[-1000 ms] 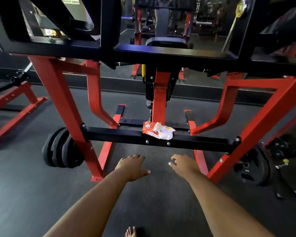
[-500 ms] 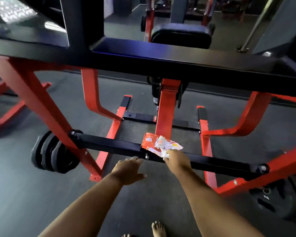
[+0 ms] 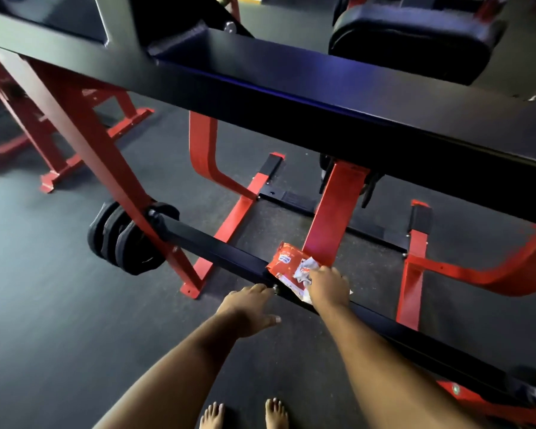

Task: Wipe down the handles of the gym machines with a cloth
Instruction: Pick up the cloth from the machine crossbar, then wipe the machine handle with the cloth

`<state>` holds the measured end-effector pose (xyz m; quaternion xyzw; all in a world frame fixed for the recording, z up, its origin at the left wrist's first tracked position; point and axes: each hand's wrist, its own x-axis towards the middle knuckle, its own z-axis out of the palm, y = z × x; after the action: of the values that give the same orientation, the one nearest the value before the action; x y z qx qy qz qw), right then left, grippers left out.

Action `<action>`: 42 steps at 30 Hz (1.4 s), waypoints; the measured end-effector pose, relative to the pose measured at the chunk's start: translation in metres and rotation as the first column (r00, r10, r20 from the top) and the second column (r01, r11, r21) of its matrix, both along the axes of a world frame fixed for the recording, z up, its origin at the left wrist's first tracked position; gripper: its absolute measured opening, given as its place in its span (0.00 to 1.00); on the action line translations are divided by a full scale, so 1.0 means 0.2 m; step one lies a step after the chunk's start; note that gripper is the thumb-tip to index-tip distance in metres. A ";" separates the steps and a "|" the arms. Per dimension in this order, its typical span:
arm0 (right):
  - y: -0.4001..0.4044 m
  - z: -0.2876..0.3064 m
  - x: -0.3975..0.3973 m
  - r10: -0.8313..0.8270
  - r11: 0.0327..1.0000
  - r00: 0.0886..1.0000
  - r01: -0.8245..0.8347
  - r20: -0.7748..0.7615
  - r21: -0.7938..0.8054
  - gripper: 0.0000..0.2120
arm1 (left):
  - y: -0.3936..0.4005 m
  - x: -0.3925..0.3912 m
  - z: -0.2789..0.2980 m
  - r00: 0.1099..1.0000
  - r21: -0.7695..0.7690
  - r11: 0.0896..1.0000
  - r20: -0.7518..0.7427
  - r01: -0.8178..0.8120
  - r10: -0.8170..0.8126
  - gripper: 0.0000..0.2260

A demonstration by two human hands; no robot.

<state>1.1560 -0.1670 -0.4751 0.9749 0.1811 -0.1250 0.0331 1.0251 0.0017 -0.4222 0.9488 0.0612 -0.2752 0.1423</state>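
A red and white packet of wipes (image 3: 287, 266) lies on the low black crossbar (image 3: 217, 252) of a red and black gym machine. My right hand (image 3: 327, 286) lies on the packet's right end, its fingers on the white crumpled part; whether they pinch it I cannot tell. Just left of the packet, my left hand (image 3: 249, 305) hovers with fingers straight, its fingertips near the crossbar. It holds nothing. No machine handle shows clearly in the head view.
A wide black beam (image 3: 291, 97) crosses overhead at chest height. A black seat pad (image 3: 412, 38) sits behind it. Red frame legs (image 3: 106, 168) stand left and right, with black weight plates (image 3: 121, 239) at the left. My bare feet (image 3: 245, 413) stand on dark rubber floor.
I have stepped closer and bent down. My right hand went forward onto the packet of wipes, and my left hand came up beside the crossbar.
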 end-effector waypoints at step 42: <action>2.27 0.99 -1.66 0.582 0.588 0.793 -0.564 0.182 0.580 0.15 | 1.96 -2.09 0.80 0.807 0.129 0.821 0.319 -0.556 0.496 0.34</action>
<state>0.8244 0.2863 -0.2774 0.8193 0.5154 -0.0557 -0.2451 0.6077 0.3934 -0.2625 0.9321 0.3326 -0.0840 0.1162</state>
